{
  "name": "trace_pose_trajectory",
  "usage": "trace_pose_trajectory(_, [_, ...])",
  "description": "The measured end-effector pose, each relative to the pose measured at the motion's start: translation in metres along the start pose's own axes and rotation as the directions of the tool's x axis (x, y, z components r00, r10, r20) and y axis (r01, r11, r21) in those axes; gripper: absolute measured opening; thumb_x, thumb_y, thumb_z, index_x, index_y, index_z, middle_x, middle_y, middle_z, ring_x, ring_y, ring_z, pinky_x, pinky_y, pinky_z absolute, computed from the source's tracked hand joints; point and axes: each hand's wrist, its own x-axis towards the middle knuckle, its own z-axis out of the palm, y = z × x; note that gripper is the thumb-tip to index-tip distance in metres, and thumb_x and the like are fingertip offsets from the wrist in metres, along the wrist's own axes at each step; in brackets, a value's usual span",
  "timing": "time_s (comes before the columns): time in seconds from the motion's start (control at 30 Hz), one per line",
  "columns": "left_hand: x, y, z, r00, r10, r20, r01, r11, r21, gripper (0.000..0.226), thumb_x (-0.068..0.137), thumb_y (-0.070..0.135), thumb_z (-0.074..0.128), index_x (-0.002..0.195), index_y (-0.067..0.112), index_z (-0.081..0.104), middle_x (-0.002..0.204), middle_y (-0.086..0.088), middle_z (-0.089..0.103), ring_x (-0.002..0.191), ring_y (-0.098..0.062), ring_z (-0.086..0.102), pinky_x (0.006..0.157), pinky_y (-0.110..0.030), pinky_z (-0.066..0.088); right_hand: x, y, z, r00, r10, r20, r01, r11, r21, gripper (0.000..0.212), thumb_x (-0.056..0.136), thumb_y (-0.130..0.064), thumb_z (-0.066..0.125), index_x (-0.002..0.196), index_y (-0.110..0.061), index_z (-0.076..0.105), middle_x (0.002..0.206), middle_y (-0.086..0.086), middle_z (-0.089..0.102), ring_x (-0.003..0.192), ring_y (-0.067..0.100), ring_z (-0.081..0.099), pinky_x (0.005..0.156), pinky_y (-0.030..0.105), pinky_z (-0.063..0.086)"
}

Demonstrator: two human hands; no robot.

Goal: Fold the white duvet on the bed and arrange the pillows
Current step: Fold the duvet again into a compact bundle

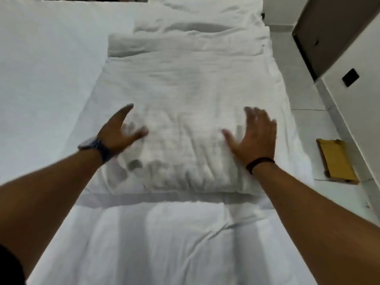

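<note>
Hands open, left [121, 130] and right [254, 134], over the duvet [185, 112]; uneven pressing could skew its fold.

yellow mat [337, 159] on tiled floor [296, 83] | dark door [333, 27] beyond
</note>
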Motion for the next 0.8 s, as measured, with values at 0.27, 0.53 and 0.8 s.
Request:
trace_pose_trajectory(0.27, [-0.070, -0.127, 0.007, 0.955, 0.148, 0.256, -0.280, 0.731, 0.622, 0.127, 0.042, 0.081, 0.062, 0.149, 0.031, 0.015, 0.154, 0.002, 0.022, 0.141, -0.025, 0.024, 0.114, -0.035, 0.012, -0.060, 0.012, 0.015, 0.797, -0.381, 0.469, 0.505, 0.846, -0.171, 0.116, 0.053, -0.092, 0.043, 0.147, -0.025, 0.028, 0.152, 0.013, 0.029, 0.142, 0.031, 0.023, 0.113, 0.057, 0.013])
trace_pose_trajectory(0.53, [-0.086, -0.147, 0.003, 0.982, 0.182, 0.041, -0.153, 0.664, 0.732, 0.084, 0.061, 0.034, 0.081, 0.134, 0.009, 0.048, 0.134, -0.020, 0.053, 0.118, -0.043, 0.051, 0.095, -0.055, 0.041, -0.096, 0.021, 0.028, 0.922, -0.284, 0.263, 0.369, 0.850, -0.377, 0.070, 0.075, -0.016, 0.070, 0.139, -0.012, 0.041, 0.130, 0.034, 0.048, 0.119, 0.050, 0.048, 0.096, 0.060, 0.035])
trace_pose_trajectory(0.8, [-0.099, -0.120, -0.023, 0.998, 0.008, 0.056, -0.048, 0.644, 0.764, 0.034, 0.084, 0.038, 0.056, 0.117, 0.031, 0.058, 0.112, -0.001, 0.068, 0.096, -0.030, 0.064, 0.076, -0.033, 0.047, -0.098, -0.011, -0.017, 0.928, -0.174, 0.330, 0.294, 0.885, -0.361, 0.040, 0.060, 0.008, 0.071, 0.098, 0.001, 0.062, 0.066, 0.022, 0.054, 0.039, 0.035, 0.052, 0.044, 0.028, 0.029])
